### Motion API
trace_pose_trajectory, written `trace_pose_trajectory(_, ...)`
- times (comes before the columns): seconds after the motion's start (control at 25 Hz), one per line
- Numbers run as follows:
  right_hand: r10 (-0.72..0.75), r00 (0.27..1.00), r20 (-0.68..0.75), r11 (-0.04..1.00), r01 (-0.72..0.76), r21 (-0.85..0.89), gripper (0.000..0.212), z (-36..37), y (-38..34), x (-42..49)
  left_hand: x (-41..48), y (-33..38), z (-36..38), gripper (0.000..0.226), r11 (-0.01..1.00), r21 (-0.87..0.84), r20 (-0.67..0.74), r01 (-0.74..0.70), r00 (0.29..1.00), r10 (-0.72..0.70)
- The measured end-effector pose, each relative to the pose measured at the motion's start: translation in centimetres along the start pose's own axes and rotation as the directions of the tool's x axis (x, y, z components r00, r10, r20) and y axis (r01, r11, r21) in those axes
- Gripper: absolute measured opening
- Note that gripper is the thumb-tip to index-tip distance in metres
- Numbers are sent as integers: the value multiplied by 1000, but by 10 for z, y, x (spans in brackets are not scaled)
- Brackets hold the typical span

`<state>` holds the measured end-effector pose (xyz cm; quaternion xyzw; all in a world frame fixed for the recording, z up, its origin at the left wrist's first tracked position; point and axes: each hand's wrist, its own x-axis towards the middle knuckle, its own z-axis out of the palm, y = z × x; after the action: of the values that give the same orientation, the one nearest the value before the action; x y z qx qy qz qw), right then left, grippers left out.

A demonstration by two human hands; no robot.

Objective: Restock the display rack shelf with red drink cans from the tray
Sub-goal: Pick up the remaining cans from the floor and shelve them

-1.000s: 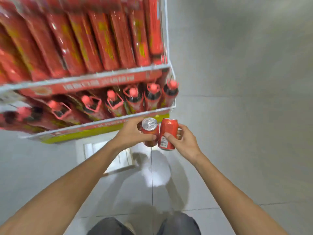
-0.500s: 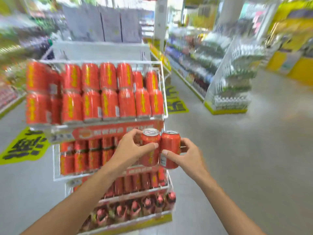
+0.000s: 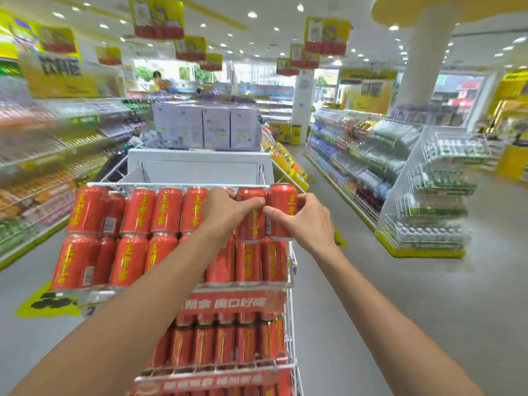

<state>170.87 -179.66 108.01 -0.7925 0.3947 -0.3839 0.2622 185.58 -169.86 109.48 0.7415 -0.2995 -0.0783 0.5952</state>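
A white wire display rack (image 3: 291,270) stands in front of me, its top shelf stacked two rows high with red drink cans (image 3: 137,210). My left hand (image 3: 228,212) grips a red can (image 3: 251,221) in the upper row, second from the right end. My right hand (image 3: 303,221) grips another red can (image 3: 281,201) at the right end of that row, just beside the first. Both cans stand upright on the lower row of cans (image 3: 248,261). The tray is not in view.
Lower rack shelves hold more red cans (image 3: 225,344) behind a red banner (image 3: 228,304). Pale boxes (image 3: 205,127) sit on a white stand behind the rack. Stocked store shelves line the left (image 3: 43,172) and right (image 3: 357,155); another wire rack (image 3: 437,195) stands at right.
The view has swung up from the floor and low shelves to the rack's top. Both hands have lifted their cans from chest height up onto the upper row at the right end.
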Motion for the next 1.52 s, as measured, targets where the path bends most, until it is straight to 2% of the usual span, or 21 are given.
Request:
trace_pose_trajectory(0.12,6,999,49,999,-3,-47,94,15,6,40,24,3,18,56,984,174,-79,42,997,-28)
trace_pose_trajectory(0.28,25,997,67,997,-20,-80,91,38,20,58,38,0,29,54,964,259,-129,61,991,-28)
trace_pose_trajectory(0.76,-12,998,-67,982,-1,-187,84,59,31,48,32,11,50,38,839,543,-172,38,983,67)
trace_pose_trajectory(1.0,-28,999,-35,960,17,-280,87,55,29,49,36,11,54,38,790,614,-144,-12,982,126)
trace_pose_trajectory(1.24,-66,997,28,952,71,-299,67,58,36,47,36,10,56,41,746,664,-120,-46,979,167)
trace_pose_trajectory(1.52,-80,997,20,952,82,-296,64,59,37,48,39,7,62,41,647,760,-105,-66,969,223)
